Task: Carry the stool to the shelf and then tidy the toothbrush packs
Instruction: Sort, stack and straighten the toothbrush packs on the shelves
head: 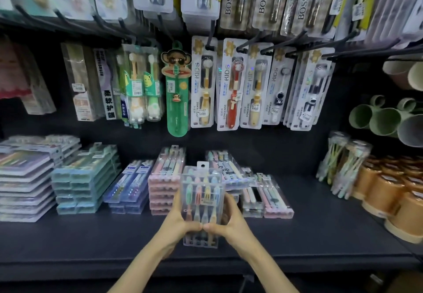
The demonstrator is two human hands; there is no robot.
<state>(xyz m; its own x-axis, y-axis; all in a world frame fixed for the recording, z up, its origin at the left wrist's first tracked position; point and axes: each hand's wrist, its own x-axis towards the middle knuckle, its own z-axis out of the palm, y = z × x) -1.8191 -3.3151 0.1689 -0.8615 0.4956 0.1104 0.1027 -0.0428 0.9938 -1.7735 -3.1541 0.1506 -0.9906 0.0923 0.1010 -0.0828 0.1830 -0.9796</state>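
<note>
Above the dark shelf [320, 231], left hand [177, 220] and right hand [230, 223] clasp a clear toothbrush pack [201, 192] upright; set down carelessly, it could topple the pink stack [161, 192] just beside it

clear toothbrush pack [201, 192] with seemingly pastel brushes, pink stack [163, 189] beside, dark shelf [91, 242]

Both forearms extended forward, left hand [177, 220] and right hand [229, 220] cupped inward, thumbs touching.

A shop: price-tagged toothbrush packs [231, 84] on hooks [249, 45], stocked shelf [320, 235].
</note>
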